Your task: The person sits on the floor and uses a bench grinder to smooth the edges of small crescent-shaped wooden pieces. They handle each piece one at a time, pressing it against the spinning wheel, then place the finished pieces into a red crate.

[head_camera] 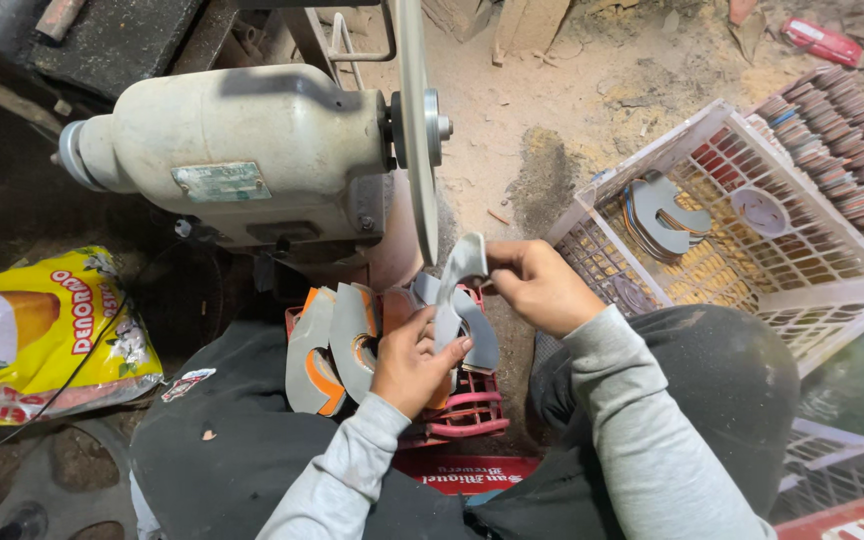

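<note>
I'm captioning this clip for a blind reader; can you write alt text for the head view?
Seen from above, a seated person's two hands hold a curved grey piece against a spinning sanding disc on a cream motor: the right hand grips its top, the left hand its lower part. More grey and orange pieces sit between the knees, and a white crate of them stands to the right.

— What sits at the top left of the work spot?
— A cream-coloured motor (237, 150) on a dark stand, a thin grinding disc (414, 120) mounted edge-on at its shaft. A yellow printed bag (37, 335) lies crumpled to its left.

— And on the right?
— A white plastic crate (752, 290) rests on sawdust-strewn ground (592, 90), a few grey cut-outs (664, 215) lying inside it. Beyond it, rows of stacked grey and orange pieces (852, 130) run along the edge. A red packet (820, 40) lies at the top.
</note>
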